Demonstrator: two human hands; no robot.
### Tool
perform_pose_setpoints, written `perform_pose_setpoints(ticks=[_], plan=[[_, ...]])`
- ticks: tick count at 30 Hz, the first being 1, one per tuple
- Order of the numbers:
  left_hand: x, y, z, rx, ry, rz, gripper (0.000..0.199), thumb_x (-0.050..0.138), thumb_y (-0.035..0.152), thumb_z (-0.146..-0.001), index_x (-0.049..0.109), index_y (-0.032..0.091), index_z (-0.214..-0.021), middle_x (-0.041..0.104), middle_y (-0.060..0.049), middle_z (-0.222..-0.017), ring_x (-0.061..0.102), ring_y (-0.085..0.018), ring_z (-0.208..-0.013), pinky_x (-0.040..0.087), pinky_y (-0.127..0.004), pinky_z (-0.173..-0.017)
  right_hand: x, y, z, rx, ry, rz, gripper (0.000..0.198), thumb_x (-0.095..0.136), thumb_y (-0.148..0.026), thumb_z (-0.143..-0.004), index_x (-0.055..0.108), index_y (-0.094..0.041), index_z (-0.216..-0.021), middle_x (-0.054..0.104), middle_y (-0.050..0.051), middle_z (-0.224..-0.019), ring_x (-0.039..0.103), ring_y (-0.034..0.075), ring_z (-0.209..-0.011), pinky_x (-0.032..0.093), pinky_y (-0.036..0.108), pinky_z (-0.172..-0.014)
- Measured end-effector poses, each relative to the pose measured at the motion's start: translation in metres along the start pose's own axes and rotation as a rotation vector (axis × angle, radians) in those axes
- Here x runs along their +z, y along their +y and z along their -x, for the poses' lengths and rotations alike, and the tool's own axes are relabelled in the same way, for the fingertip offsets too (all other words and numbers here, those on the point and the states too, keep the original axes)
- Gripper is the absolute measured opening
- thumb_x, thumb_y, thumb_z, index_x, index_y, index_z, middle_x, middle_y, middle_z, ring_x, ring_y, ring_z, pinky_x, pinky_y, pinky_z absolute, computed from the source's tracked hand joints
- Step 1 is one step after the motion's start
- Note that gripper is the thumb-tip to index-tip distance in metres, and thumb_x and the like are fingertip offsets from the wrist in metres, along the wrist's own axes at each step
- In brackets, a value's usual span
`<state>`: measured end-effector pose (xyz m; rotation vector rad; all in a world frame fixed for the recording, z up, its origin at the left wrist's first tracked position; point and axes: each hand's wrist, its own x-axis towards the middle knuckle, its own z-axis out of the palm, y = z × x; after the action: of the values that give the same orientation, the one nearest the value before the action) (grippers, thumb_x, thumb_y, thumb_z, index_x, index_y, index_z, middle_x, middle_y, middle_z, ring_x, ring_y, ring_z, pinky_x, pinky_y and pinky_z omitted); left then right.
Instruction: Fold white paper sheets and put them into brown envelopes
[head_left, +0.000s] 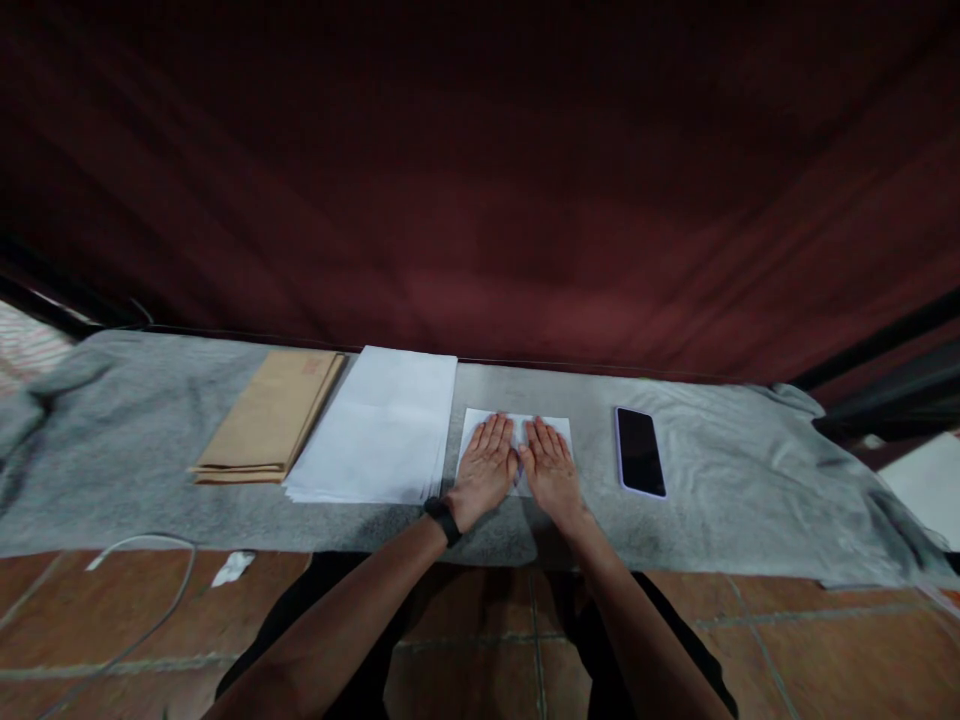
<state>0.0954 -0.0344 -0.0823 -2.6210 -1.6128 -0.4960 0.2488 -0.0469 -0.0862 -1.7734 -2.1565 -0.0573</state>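
A small white sheet of paper (pixel 555 420), perhaps folded, lies flat on the grey cloth. My left hand (pixel 486 468) presses on its left half, palm down, with the fingers stretched out and pointing away from me. Over the right half my right hand (pixel 551 468) lies in the same flat way. The two thumbs almost meet near the middle of the paper, and the hands cover much of it. A dark band (pixel 443 520) circles my left wrist. Left of my hands rests a stack of larger white paper sheets (pixel 382 425).
Brown paper envelopes or bags (pixel 270 412) are stacked left of the white sheets. A phone (pixel 640 452) with a lilac edge lies to the right. Grey cloth (pixel 735 470) covers the narrow surface, backed by a dark red curtain (pixel 510 220). A pale cable (pixel 180 590) trails over the tiled floor.
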Motion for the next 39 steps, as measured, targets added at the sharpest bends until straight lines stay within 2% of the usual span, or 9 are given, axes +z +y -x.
perform_pose_setpoints(ticks=[9, 16, 22, 27, 34, 39], plan=[[-0.011, -0.007, 0.005, -0.086, -0.063, -0.032, 0.061, 0.038, 0.035, -0.1, 0.034, 0.007, -0.153, 0.032, -0.016, -0.162, 0.023, -0.026, -0.152, 0.019, -0.045, -0.125, 0.003, 0.024, 0.009, 0.034, -0.015, 0.077, 0.058, 0.026, -0.043, -0.106, 0.035, -0.013, -0.155, 0.038, 0.013, -0.16, 0.035, 0.027, -0.147, 0.026, 0.047, -0.12], [-0.015, -0.008, 0.009, -0.125, -0.074, -0.071, 0.066, 0.037, 0.049, -0.101, 0.036, 0.009, -0.153, 0.034, -0.017, -0.161, 0.025, -0.03, -0.152, 0.016, -0.051, -0.124, 0.0, 0.041, 0.018, 0.041, -0.031, 0.115, 0.063, 0.022, -0.048, -0.106, 0.033, -0.01, -0.156, 0.034, 0.015, -0.161, 0.032, 0.027, -0.148, 0.026, 0.047, -0.12], [-0.019, -0.006, 0.01, -0.138, -0.089, -0.066, 0.067, 0.036, 0.05, -0.101, 0.037, 0.008, -0.152, 0.033, -0.018, -0.161, 0.024, -0.03, -0.152, 0.016, -0.051, -0.124, -0.002, 0.048, 0.025, 0.04, 0.003, 0.116, 0.066, 0.021, -0.05, -0.106, 0.031, -0.008, -0.156, 0.036, 0.017, -0.16, 0.033, 0.029, -0.148, 0.029, 0.049, -0.119], [-0.018, -0.005, 0.01, -0.14, -0.077, -0.064, 0.067, 0.035, 0.049, -0.101, 0.036, 0.006, -0.152, 0.032, -0.02, -0.161, 0.022, -0.03, -0.153, 0.016, -0.051, -0.124, -0.008, 0.035, 0.028, 0.062, 0.04, 0.116, 0.067, 0.022, -0.047, -0.106, 0.033, -0.002, -0.154, 0.036, 0.021, -0.159, 0.032, 0.031, -0.148, 0.029, 0.05, -0.119], [-0.02, -0.003, 0.011, -0.143, -0.044, -0.026, 0.063, 0.039, 0.043, -0.1, 0.033, 0.011, -0.154, 0.034, -0.018, -0.16, 0.024, -0.029, -0.152, 0.018, -0.051, -0.123, -0.009, -0.006, 0.035, -0.112, -0.016, 0.023, 0.057, 0.031, -0.036, -0.105, 0.03, -0.011, -0.157, 0.035, 0.013, -0.161, 0.03, 0.025, -0.15, 0.026, 0.045, -0.122], [-0.021, -0.005, 0.012, -0.136, -0.058, -0.027, 0.064, 0.037, 0.042, -0.101, 0.029, 0.011, -0.156, 0.034, -0.02, -0.16, 0.024, -0.03, -0.152, 0.021, -0.056, -0.121, -0.007, -0.006, 0.04, -0.081, -0.02, 0.016, 0.058, 0.037, -0.038, -0.104, 0.032, -0.013, -0.157, 0.034, 0.015, -0.161, 0.031, 0.026, -0.149, 0.027, 0.047, -0.121]])
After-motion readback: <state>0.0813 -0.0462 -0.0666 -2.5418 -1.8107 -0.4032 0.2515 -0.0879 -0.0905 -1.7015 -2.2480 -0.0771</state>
